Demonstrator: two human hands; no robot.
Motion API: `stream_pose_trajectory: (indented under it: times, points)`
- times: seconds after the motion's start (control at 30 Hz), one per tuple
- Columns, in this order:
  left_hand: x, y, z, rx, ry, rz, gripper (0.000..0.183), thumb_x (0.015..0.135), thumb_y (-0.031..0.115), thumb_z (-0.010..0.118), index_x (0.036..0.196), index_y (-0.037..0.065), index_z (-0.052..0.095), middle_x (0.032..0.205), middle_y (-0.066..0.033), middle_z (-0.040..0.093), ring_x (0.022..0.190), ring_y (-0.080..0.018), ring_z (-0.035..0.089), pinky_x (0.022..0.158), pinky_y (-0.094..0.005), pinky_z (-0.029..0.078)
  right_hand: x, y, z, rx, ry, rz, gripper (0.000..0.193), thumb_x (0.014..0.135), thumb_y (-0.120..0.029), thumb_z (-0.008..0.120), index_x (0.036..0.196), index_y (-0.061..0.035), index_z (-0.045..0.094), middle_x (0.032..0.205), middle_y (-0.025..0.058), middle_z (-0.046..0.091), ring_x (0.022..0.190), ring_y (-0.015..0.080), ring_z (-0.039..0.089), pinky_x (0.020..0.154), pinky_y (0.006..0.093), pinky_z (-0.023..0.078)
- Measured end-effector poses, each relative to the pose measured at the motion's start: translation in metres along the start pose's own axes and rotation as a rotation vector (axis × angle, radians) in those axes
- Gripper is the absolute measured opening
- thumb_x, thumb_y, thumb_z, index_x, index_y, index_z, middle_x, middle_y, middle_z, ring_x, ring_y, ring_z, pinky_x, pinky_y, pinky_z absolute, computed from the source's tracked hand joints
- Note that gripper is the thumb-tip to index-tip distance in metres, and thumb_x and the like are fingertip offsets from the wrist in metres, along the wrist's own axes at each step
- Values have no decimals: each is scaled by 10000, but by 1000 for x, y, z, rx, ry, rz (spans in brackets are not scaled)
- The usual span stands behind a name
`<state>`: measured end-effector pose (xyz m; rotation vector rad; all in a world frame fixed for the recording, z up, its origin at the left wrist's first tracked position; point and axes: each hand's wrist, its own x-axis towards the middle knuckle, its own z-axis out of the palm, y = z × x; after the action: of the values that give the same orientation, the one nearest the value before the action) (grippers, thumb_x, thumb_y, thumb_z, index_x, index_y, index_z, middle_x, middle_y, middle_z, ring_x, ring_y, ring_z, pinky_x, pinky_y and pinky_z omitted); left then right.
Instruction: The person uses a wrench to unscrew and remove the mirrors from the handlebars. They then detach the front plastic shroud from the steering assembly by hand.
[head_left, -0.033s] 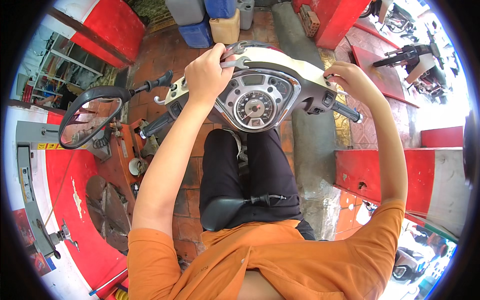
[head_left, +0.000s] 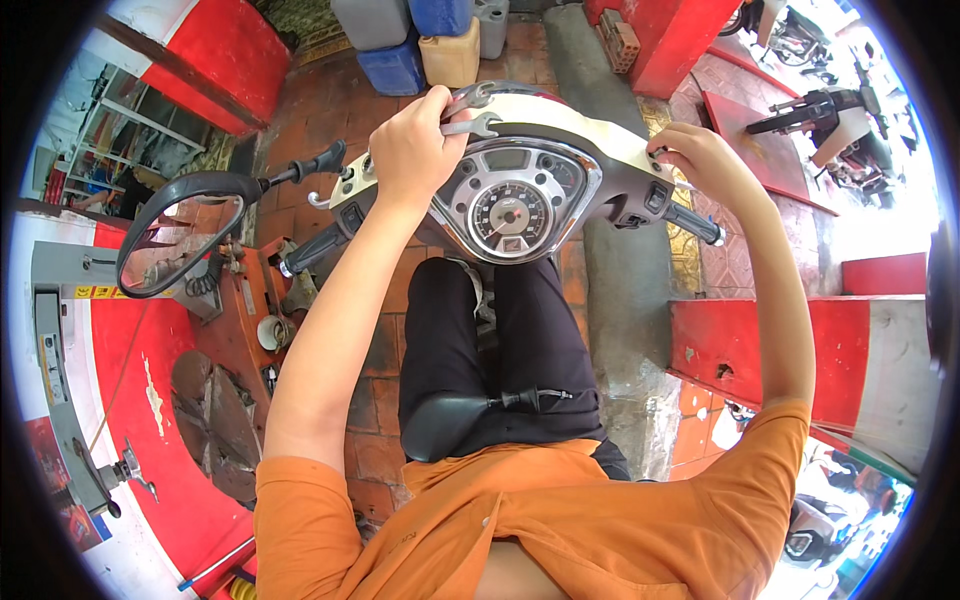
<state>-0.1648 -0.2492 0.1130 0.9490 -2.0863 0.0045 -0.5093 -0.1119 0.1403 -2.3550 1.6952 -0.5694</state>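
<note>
Two open-end wrenches stick out to the right from my left hand, which is closed around them above the scooter's cream handlebar cover. At the cover's right end, my right hand has its fingertips pinched together over a small dark spot; whatever is between them is too small to make out. Below both hands is the round speedometer in its chrome-edged panel. A loose black rearview mirror with its stem lies across my lap. Another mirror stands out on the left side.
The right handlebar grip and left grip flank the panel. Plastic jugs stand on the tiled floor ahead. Left of me are a reddish workbench with tools and a grey machine. Parked motorbikes stand at the right.
</note>
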Motion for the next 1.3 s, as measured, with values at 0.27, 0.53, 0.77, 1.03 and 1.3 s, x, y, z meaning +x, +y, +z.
stream_pose_trajectory:
  times: [0.27, 0.53, 0.77, 1.03, 1.3]
  points:
    - [-1, -2, 1, 2, -3, -11, 211, 858, 292, 691, 826, 101, 607, 761, -60, 693, 696, -320, 681, 569, -416, 513, -2, -4, 2, 35, 58, 141, 167, 875, -128, 691, 973, 2, 657, 885, 177, 698, 827, 357, 671, 737, 410, 515]
    - [0, 0, 1, 21, 0, -10, 204, 857, 283, 692, 822, 101, 607, 771, -64, 699, 698, -318, 683, 570, -420, 513, -2, -3, 11, 4, 136, 154, 159, 874, -112, 687, 977, 8, 672, 861, 170, 687, 794, 342, 667, 726, 403, 521]
    - [-1, 0, 1, -10, 4, -9, 203, 858, 281, 690, 823, 102, 601, 762, -62, 694, 698, -321, 681, 569, -417, 512, -2, 6, -5, 110, 16, -14, 184, 856, -16, 648, 1026, 19, 709, 923, 168, 687, 857, 346, 650, 775, 400, 519]
    - [-1, -1, 1, 6, -7, -11, 203, 853, 286, 693, 830, 103, 609, 762, -64, 691, 705, -317, 681, 574, -412, 511, 2, 5, 0, -88, 23, 18, 170, 894, -114, 640, 989, 11, 706, 933, 155, 692, 873, 349, 648, 786, 418, 513]
    - [0, -2, 1, -12, 17, -14, 202, 855, 289, 701, 852, 105, 618, 768, -50, 697, 700, -313, 683, 591, -417, 521, -8, -11, 40, 14, 249, 257, 171, 936, -186, 642, 996, -27, 663, 947, 133, 655, 856, 322, 653, 769, 403, 515]
